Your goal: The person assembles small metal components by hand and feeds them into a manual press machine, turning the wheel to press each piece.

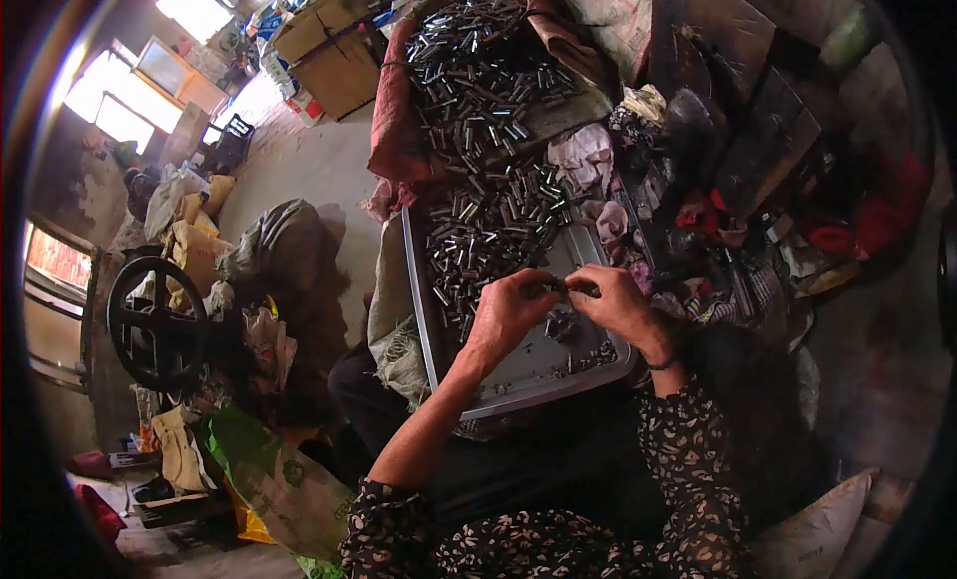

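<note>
My left hand (508, 310) and my right hand (615, 302) meet above a shallow plastic tray (417, 290) resting at my lap. Thumb and fingers of both hands are pinched around a small dark metal piece (560, 284); its exact shape is mostly covered by the fingertips. Short metal cylinders (488, 220) are heaped in the tray's far half. Near its close edge lie several smaller metal bits (590, 360), with a little cluster (560, 327) just under my right hand.
Beyond the tray, an opened sack (394, 126) holds more metal cylinders (478, 71). Cloth rags (581, 158) and dark metal plates (768, 141) crowd the right side. At left are a black handwheel (158, 323), a stuffed sack (284, 240) and a cardboard box (334, 66).
</note>
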`<state>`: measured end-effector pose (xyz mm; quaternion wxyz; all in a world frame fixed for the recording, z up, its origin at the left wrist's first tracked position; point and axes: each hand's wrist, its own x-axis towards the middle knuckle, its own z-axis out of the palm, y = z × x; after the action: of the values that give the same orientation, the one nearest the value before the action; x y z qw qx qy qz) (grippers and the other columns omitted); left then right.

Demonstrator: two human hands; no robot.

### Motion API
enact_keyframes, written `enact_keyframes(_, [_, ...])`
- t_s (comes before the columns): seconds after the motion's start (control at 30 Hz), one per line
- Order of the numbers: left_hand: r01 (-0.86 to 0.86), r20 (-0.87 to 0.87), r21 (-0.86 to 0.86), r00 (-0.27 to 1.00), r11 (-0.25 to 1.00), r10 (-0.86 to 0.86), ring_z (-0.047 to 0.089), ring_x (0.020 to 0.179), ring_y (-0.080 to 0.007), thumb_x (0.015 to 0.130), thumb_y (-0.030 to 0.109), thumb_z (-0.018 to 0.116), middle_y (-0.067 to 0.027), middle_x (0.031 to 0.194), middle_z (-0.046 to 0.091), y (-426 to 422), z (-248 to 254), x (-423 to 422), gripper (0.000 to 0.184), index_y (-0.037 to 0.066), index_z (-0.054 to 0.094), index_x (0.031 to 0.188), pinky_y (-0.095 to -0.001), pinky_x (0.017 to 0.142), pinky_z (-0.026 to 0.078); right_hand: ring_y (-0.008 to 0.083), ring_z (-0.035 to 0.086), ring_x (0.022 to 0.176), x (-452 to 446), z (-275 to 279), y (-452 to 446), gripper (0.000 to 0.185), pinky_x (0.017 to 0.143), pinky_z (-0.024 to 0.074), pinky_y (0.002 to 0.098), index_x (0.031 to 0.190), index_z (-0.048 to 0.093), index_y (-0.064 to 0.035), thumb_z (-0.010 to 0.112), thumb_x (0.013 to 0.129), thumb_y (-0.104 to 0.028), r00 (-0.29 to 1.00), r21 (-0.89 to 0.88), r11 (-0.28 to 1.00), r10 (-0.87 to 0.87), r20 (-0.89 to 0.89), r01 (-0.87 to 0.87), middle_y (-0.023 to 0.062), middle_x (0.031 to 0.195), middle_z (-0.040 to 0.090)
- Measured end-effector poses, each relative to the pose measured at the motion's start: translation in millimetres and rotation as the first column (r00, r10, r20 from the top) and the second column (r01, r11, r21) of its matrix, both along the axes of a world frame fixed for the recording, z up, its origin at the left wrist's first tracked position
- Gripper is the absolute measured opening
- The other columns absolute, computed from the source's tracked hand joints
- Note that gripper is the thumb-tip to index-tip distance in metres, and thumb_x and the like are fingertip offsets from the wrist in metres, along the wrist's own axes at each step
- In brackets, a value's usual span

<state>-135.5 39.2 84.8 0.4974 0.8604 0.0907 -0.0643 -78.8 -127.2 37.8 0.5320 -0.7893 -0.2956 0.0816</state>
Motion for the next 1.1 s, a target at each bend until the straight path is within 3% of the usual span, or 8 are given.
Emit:
enact_keyframes(0.3, [-0.154,0.017,-0.062,0.988,0.986,0.155,0.061,0.066,-0.0122,0.074,0.016,0.063,-0.0126,0.074,0.065,9.0,-2.6,1.0,0.024,0.002,0.063,0.093,-0.0264,0.062,0.048,0.0158,0.061,0.075,0.5,1.6,-4.3,0.018,0.066,0.0474,0.0276,0.090,0.061,-0.0011,0.061,0.074,-0.007,1.000,-0.055,0.998,-0.006,0.014,0.007,0.0096,0.084,0.062])
enact_keyframes(0.37, [-0.132,0.022,-0.044,0.991,0.990,0.133,0.062,0.065,-0.0143,0.074,0.017,0.061,-0.0122,0.073,0.065,18.2,-24.4,7.1,0.024,0.003,0.064,0.093,-0.0270,0.061,0.048,0.0178,0.061,0.075,3.9,4.9,-7.3,0.020,0.067,0.0473,0.0286,0.092,0.060,0.0006,0.058,0.074,-0.009,0.990,0.122,0.989,-0.075,-0.117,0.089,0.0120,0.084,0.063])
enact_keyframes(0.6, [0.099,0.051,0.565,0.987,0.819,-0.154,0.062,0.070,-0.0277,0.071,0.020,0.061,-0.0122,0.075,0.063,-16.5,-48.2,40.5,0.017,0.009,0.065,0.082,-0.0392,0.061,0.049,0.0051,0.054,0.066,11.1,11.3,-14.1,0.020,0.059,0.0441,0.0199,0.098,0.060,-0.0018,0.051,0.085,-0.013,0.917,0.322,0.921,-0.084,-0.389,0.221,0.0004,0.077,0.059])
enact_keyframes(0.87, [0.139,0.031,0.775,0.966,0.616,-0.257,0.062,0.072,-0.0329,0.068,0.013,0.058,-0.0213,0.088,0.057,-40.1,-66.8,59.1,0.014,0.001,0.063,0.073,-0.0405,0.058,0.049,0.0046,0.053,0.060,10.0,10.0,-15.5,0.016,0.052,0.0421,0.0194,0.096,0.060,-0.0036,0.052,0.087,-0.015,0.881,0.362,0.878,-0.127,-0.456,0.314,-0.0016,0.072,0.057])
enact_keyframes(0.93, [0.083,0.069,0.622,0.985,0.779,-0.160,0.060,0.070,-0.0346,0.068,0.014,0.058,-0.0180,0.076,0.061,-33.1,-57.4,56.7,0.017,0.004,0.064,0.079,-0.0432,0.058,0.048,0.0057,0.053,0.059,10.4,2.9,-16.4,0.015,0.051,0.0424,0.0206,0.095,0.059,-0.0039,0.054,0.085,-0.013,0.878,0.347,0.892,-0.104,-0.468,0.291,-0.0001,0.071,0.057])
enact_keyframes(1.0, [0.089,-0.045,0.227,0.996,0.970,-0.081,0.059,0.058,-0.0186,0.071,0.016,0.063,-0.0100,0.066,0.061,-19.6,-51.8,56.5,0.022,0.000,0.063,0.085,-0.0308,0.052,0.046,0.0064,0.053,0.057,9.7,-2.2,-16.0,0.015,0.051,0.0427,0.0213,0.095,0.059,-0.0036,0.054,0.085,-0.013,0.896,0.280,0.910,-0.179,-0.405,0.308,0.0009,0.071,0.058])
enact_keyframes(1.07, [-0.007,-0.226,-0.243,0.973,0.970,-0.049,0.051,0.058,-0.0040,0.074,0.018,0.065,-0.0001,0.065,0.057,-9.1,-35.9,49.7,0.024,-0.001,0.062,0.088,-0.0196,0.050,0.041,0.0081,0.053,0.055,10.7,-5.2,-15.2,0.016,0.050,0.0431,0.0229,0.094,0.059,-0.0028,0.056,0.083,-0.014,0.933,0.148,0.940,-0.266,-0.241,0.307,0.0032,0.067,0.058])
enact_keyframes(1.1, [-0.006,-0.226,-0.244,0.973,0.970,-0.050,0.051,0.058,-0.0040,0.074,0.018,0.065,-0.0001,0.065,0.057,-7.5,-30.8,45.6,0.024,-0.001,0.062,0.088,-0.0196,0.050,0.041,0.0081,0.053,0.055,10.5,-6.6,-14.4,0.016,0.050,0.0431,0.0229,0.094,0.059,-0.0028,0.056,0.083,-0.014,0.933,0.148,0.940,-0.268,-0.241,0.308,0.0032,0.067,0.058])
